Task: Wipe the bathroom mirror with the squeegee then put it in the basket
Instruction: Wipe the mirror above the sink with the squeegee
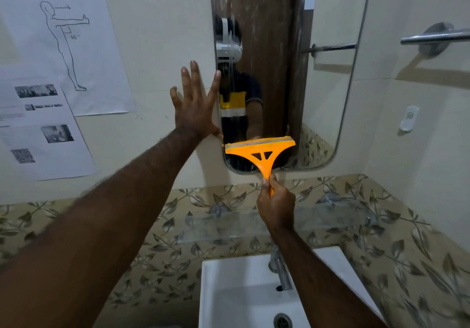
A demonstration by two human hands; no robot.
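Orange plastic T-shaped squeegee (259, 150) sits low on the rounded-rectangle, metal-framed bathroom mirror (328, 73), blade edge up and against the glass in the lower left part, just above the bottom rim. Blade runs roughly horizontal, slightly tilted, right end higher. Handle points straight down, out past the mirror's bottom frame, into your right hand (276, 206).

Your right hand is closed in a fist around the handle end, thumb up along it. It is directly below the blade, so the tool's long axis runs vertical from fist to glass. Judgement: stroke is near the bottom of its run; the strip to the right of the blade looks unwiped, so the next pass likely means lifting up and shifting right.

Your left hand (194, 106) is spread flat, fingers apart, pressed on the wall at the mirror's left edge, index fingertip overlapping the frame. It holds nothing, seems to be bracing. It is above and left of the squeegee, close to the blade's left end but not touching.

Glass shows vertical streaks and haze, mostly upper left.

Below: clear glass shelf (330, 218) on the leaf-patterned tile, then white ceramic sink (229, 289) with chrome tap (281, 271). No basket in view, can't tell which way it lies. Right hand already has the tool for the drop-off.
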